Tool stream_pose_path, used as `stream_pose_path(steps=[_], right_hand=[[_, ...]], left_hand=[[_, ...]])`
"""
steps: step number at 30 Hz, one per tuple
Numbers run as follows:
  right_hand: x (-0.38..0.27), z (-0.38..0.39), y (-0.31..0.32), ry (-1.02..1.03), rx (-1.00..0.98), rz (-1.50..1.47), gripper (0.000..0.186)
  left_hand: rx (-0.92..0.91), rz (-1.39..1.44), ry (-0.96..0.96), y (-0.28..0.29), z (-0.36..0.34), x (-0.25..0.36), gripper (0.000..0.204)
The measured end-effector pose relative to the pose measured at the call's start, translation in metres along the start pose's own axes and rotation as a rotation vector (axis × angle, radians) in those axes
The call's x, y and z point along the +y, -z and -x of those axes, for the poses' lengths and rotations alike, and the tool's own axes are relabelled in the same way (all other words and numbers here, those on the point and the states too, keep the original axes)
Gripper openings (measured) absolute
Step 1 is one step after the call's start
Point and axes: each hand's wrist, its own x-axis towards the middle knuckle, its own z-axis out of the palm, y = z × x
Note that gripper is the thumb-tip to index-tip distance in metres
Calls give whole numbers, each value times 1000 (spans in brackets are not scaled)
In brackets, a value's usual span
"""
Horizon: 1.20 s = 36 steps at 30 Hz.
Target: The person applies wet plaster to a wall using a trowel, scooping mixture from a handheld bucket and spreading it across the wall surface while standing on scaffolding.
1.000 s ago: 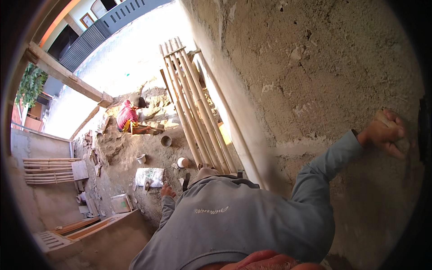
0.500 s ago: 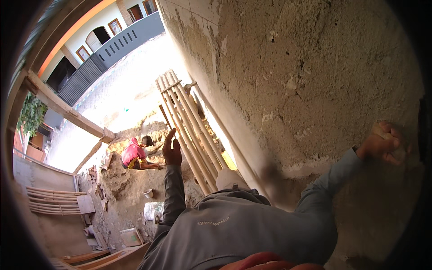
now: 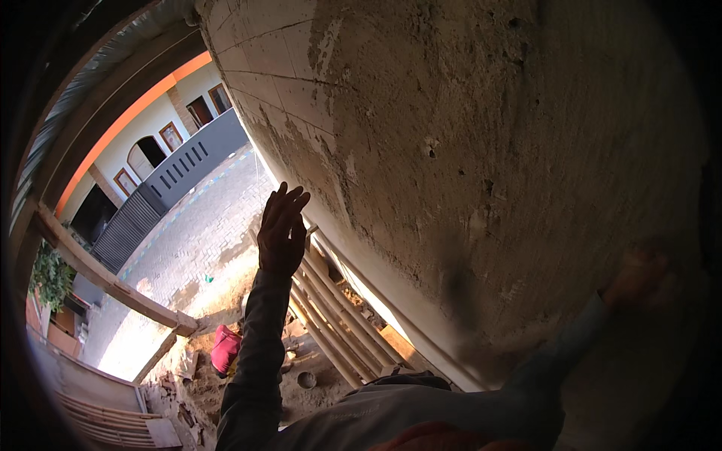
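Observation:
My left hand [image 3: 284,222] is raised in front of the plastered wall [image 3: 425,143], dark against it, fingers stretched upward with nothing visible in them; whether it touches the wall I cannot tell. Near the wall's right side my right hand [image 3: 639,274] is dim and smeared, so its fingers and anything in them cannot be made out. The wall's rough surface is patchy, with cracks at the upper left and a dark shadow low in the middle. Just below my left hand lean several bamboo poles [image 3: 342,327] along the wall's foot.
Below left, a person in a red shirt [image 3: 226,349] crouches on dug ground, near a bucket [image 3: 306,380]. A beam [image 3: 113,282] crosses the left side, with more bamboo [image 3: 101,421] beneath. Beyond lie a paved street [image 3: 188,218] and a grey gate [image 3: 124,225].
My view has tilted up toward the wall. My left hand has risen from low by my body to in front of the wall. My right hand has moved lower in the picture and blurred.

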Motion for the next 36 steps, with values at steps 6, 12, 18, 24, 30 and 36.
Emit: stream_pose_path(steps=[6, 12, 18, 24, 30, 36], right_hand=[[0, -5, -8, 20, 61, -63, 58], [50, -34, 1, 131, 137, -303, 43], [50, -34, 125, -103, -23, -968, 31], [126, 121, 231, -1255, -566, -1211, 63], [55, 201, 326, -1537, -864, -990, 35], [-18, 187, 312, -1428, -410, -1249, 49]], left_hand=[[-16, 196, -266, -94, -115, 18, 42], [351, 449, -730, -196, -221, 129, 59], [521, 327, -673, -265, -222, 148, 68], [607, 280, -705, -254, -221, 152, 72], [586, 352, -689, -266, -220, 156, 71], [551, 389, -653, -275, -220, 147, 72]])
